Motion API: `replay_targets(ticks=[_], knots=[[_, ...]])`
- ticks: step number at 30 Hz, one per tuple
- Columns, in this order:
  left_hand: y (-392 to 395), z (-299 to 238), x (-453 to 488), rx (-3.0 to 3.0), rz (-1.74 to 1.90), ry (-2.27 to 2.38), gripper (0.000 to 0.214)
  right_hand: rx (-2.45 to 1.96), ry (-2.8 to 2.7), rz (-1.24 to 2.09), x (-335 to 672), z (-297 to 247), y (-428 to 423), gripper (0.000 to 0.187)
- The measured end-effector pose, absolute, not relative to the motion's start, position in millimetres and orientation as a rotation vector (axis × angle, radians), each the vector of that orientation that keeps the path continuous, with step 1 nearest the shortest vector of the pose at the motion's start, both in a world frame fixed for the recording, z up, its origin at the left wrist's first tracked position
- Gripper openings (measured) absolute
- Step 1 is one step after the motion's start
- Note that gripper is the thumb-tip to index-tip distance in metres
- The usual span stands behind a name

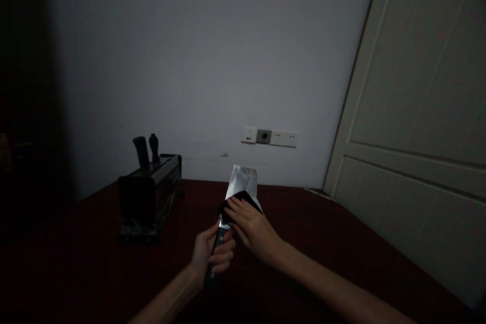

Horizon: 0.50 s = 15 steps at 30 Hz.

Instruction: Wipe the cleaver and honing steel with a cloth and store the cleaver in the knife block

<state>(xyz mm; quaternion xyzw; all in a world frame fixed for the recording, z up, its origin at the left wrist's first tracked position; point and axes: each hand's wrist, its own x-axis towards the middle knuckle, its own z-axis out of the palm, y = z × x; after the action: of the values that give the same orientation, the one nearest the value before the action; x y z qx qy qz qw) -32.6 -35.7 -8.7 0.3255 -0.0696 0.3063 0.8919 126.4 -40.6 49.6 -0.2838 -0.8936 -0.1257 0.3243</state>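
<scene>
A cleaver (243, 179) with a broad shiny blade points away from me, its dark riveted handle low and its blade up. My left hand (214, 250) is wrapped round that handle. Against the flat of the blade lies a black cloth (245, 196), which covers the blade's lower part. My right hand (248, 223) presses on this cloth with its fingers laid along it, pinning it to the blade. How far the cloth reaches under the palm is hidden.
A dark knife block (150, 192) stands on the dark red table (304, 243) to the left, with two black handles (146, 151) sticking up from it. Wall sockets (283, 138) sit on the pale wall behind. A panelled white door (410, 162) rises at the right.
</scene>
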Motion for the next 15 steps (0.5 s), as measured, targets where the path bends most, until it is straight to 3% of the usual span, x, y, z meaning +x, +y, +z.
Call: replay_targets(ticks=[8,15], knots=[[-39,-6,-29,0.666,0.589,-0.099,0.033,-0.882,-2.147,-0.408,151,75,5,0.036],[-35,-6,-31,0.686,0.617,-0.1,0.031,-0.761,-2.389,-0.356,127,56,-33,0.039]])
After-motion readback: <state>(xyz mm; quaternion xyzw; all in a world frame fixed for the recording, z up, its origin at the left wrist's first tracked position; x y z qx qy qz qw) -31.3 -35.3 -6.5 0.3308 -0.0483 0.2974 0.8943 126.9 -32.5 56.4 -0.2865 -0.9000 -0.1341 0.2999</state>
